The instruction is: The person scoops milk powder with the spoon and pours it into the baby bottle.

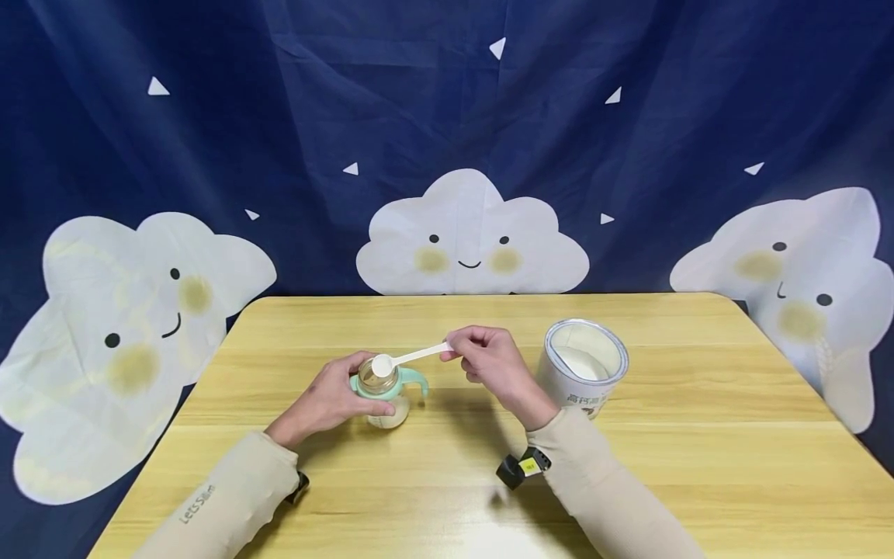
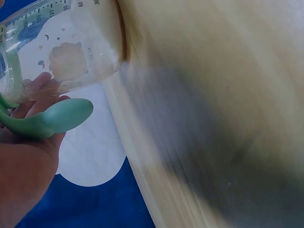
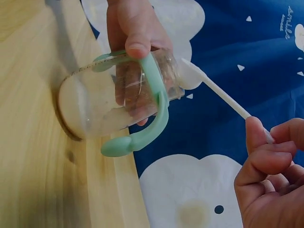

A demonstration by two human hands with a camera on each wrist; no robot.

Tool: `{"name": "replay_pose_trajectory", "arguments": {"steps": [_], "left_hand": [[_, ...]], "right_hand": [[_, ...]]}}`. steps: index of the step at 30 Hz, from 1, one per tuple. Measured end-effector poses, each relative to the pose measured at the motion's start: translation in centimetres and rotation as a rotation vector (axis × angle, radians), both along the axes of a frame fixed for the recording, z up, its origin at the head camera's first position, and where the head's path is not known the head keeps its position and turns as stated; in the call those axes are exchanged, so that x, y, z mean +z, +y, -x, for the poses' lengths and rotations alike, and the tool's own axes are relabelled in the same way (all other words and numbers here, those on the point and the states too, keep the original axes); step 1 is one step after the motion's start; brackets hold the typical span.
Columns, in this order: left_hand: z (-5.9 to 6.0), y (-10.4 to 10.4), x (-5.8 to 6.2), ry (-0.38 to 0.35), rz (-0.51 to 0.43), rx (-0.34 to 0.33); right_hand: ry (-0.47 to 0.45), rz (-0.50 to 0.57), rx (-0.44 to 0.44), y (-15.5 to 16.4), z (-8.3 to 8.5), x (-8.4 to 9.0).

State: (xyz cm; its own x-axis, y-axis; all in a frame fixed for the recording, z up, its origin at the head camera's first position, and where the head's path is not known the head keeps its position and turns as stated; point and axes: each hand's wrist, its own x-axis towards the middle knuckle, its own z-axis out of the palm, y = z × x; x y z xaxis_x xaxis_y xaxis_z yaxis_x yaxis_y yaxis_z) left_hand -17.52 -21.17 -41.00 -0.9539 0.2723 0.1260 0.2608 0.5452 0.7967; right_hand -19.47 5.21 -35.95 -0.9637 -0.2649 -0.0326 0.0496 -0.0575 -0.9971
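A clear baby bottle (image 1: 391, 413) with a mint-green two-handled collar (image 3: 156, 80) stands on the table, its mouth uncovered. Pale contents lie in its lower part, and printed measuring marks run along its side in the left wrist view. My left hand (image 1: 334, 397) grips the bottle around the collar and upper body. Between thumb and fingers, my right hand (image 1: 492, 363) pinches the end of a white measuring scoop (image 3: 228, 99). The scoop's small round bowl is right at the bottle's mouth; white shows in the bowl in the head view.
An open tin (image 1: 559, 384) of pale powder (image 1: 583, 363) stands right of my right hand. The wooden table (image 1: 698, 466) ends at a dark blue curtain (image 1: 391, 101) with cloud prints. A black wrist device (image 1: 513, 470) sits at my right sleeve.
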Motion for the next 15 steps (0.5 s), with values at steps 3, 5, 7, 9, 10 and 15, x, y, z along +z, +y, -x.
{"name": "replay_pose_trajectory", "arguments": {"steps": [3,5,7,9,10,15], "left_hand": [[-0.01,-0.02,-0.07,0.001,-0.008,-0.003],[-0.02,-0.01,-0.09,-0.002,-0.012,-0.004],[-0.02,-0.05,-0.12,-0.006,-0.013,-0.004],[-0.01,-0.05,-0.15,-0.009,-0.014,-0.003],[0.0,-0.05,-0.15,-0.01,-0.016,-0.004],[0.06,0.0,-0.2,-0.008,-0.024,-0.007]], "right_hand": [[-0.001,-0.003,0.01,-0.08,-0.04,-0.03],[-0.001,-0.005,0.014,-0.14,-0.06,-0.07],[0.003,-0.009,0.015,-0.2,-0.08,-0.11],[0.012,-0.018,0.019,-0.22,-0.09,-0.2],[0.018,-0.025,0.023,-0.22,-0.1,-0.26],[0.054,-0.063,0.058,-0.18,-0.16,-0.59]]}}
